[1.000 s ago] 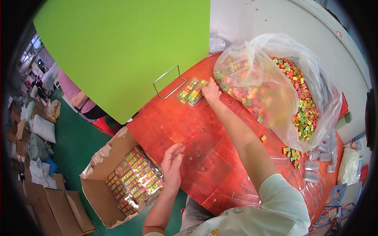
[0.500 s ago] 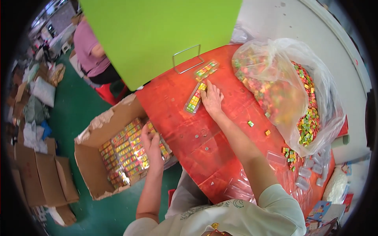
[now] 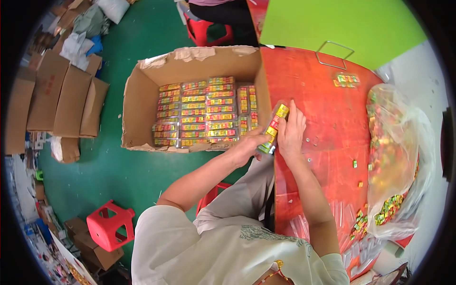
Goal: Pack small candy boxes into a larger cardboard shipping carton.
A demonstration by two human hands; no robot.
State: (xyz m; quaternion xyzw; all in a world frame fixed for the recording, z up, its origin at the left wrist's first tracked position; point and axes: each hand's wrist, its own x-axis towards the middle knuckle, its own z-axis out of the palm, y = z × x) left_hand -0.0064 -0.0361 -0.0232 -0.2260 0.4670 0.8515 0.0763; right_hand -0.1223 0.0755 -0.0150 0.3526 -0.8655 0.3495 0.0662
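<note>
A long clear plastic tray of small yellow, red and green blocks is tilted at the table's left edge, between my hands. My left hand grips its lower end, the thumb over the near blocks. Along its right side lies my right hand, fingers together and thumb against the tray. To the left, an open cardboard box holds many similar filled trays in stacked rows. Another filled tray rests at the far side of the red table, below a wire stand.
A big clear bag of loose blocks covers the table's right side. Empty clear trays lie near me. A green panel with a wire stand is at the back. A red stool stands lower left; a person sits beyond the box.
The filled tray has come off the tabletop to the left edge. My left hand has moved from above the box onto it, my right hand along with it. The view has turned left.
</note>
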